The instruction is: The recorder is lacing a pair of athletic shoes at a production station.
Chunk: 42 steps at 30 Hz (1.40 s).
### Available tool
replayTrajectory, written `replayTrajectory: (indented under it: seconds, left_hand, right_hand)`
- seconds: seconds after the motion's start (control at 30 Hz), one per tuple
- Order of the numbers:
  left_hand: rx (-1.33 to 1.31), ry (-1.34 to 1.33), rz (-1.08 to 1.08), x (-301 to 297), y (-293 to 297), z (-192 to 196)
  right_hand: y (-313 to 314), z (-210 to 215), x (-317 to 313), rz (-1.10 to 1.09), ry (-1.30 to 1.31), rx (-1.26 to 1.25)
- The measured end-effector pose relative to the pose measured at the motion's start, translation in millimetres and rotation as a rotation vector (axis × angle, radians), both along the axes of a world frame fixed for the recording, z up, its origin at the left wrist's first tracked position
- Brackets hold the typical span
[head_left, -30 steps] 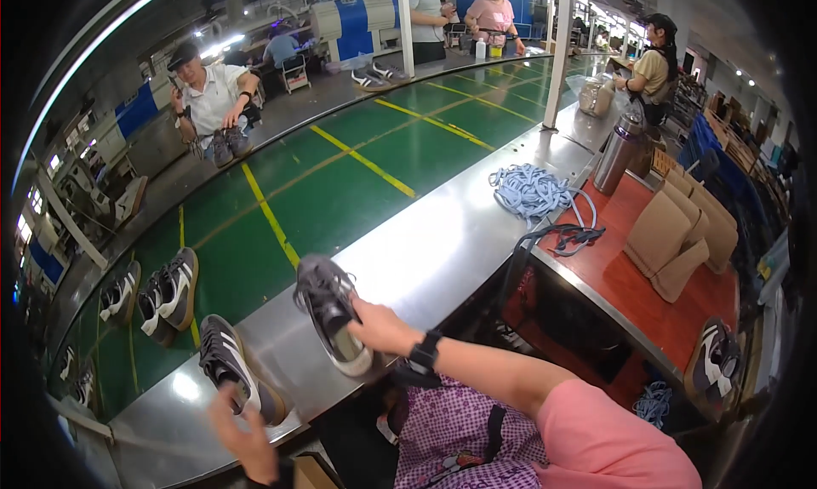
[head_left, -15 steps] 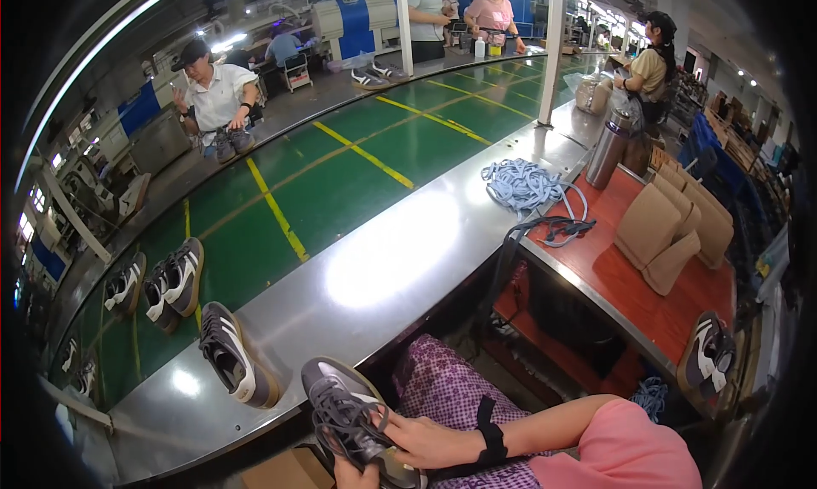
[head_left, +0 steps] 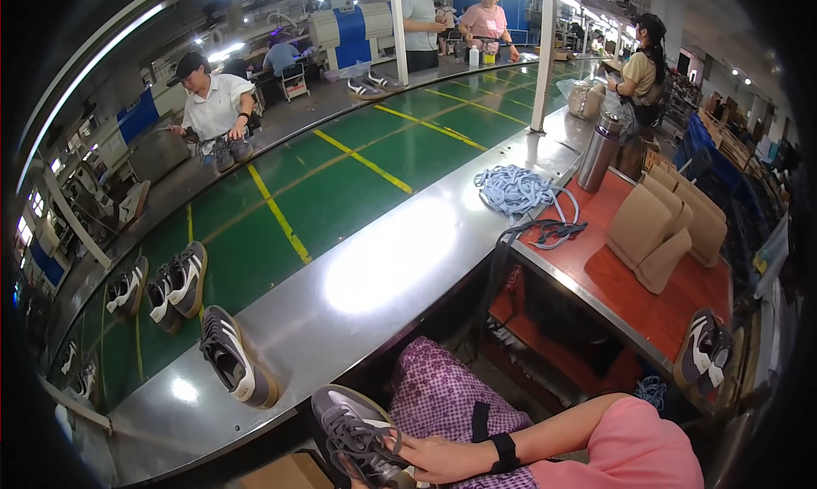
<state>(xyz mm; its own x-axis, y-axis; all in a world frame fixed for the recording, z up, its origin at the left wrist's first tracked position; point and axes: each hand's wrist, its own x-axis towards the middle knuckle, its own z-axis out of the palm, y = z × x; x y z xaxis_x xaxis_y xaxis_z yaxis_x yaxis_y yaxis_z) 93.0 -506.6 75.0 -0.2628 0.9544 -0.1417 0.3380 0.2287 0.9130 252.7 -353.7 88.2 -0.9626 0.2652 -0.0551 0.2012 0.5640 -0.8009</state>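
A dark grey sneaker (head_left: 345, 408) with white stripes and grey laces is tilted over my lap at the bottom of the view, toe pointing away. My right hand (head_left: 442, 458) comes from the right, its fingers pinched at the shoelace (head_left: 364, 438) along the shoe's side. Low at the frame's edge, my left hand (head_left: 349, 469) grips the sneaker near its opening; most of that hand is cut off or hidden by the shoe. A matching laced sneaker (head_left: 237, 361) stands on the metal ledge (head_left: 340, 319) just ahead to the left.
Beyond the ledge runs a green conveyor belt (head_left: 247, 259) carrying several sneakers at left. To the right, a red table (head_left: 587, 276) bears brown cardboard inserts (head_left: 651, 225), a steel flask (head_left: 599, 153) and another sneaker (head_left: 705, 353). Light blue laces (head_left: 515, 189) lie heaped nearby. Co-workers stand across the belt.
The sneaker in my hands has sunk a little lower and to the right, and both hands moved with it. The co-worker in white across the belt has lowered one hand.
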Motion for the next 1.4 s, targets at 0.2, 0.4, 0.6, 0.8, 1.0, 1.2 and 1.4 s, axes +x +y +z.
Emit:
replayTrajectory:
  seconds: [0.2, 0.4, 0.6, 0.8, 1.0, 1.2, 1.4]
  left_hand:
    - [-0.018, -0.070, 0.041, 2.4, 0.4, 0.6]
    - [-0.106, -0.085, 0.003, -1.4, 8.3, 10.2]
    - [0.098, -0.626, 0.297, -14.9, 7.0, 24.0]
    - [0.346, -0.303, 0.313, -37.2, 50.3, 24.9]
    - [0.214, 0.457, -0.163, -21.5, 54.7, 77.7]
    - [0.081, 0.166, 0.187, -21.3, 11.6, 79.7]
    - [-0.011, -0.140, 0.456, -33.2, 38.2, 51.8]
  right_hand:
    - [-3.8, -17.3, -2.4, -0.094, 0.159, 0.129]
    - [9.4, -11.2, -0.4, -0.058, 0.180, -0.109]
    - [71.3, 38.5, 8.2, 0.121, -0.149, -0.678]
    - [57.9, 4.1, -46.9, -0.147, 0.325, -0.190]
    - [63.9, 66.2, 0.5, 0.250, 0.299, -0.033]
    - [66.1, 82.0, -5.2, 0.081, 0.092, -0.163]
    - [65.3, 74.2, -45.0, -0.283, -0.278, -0.492]
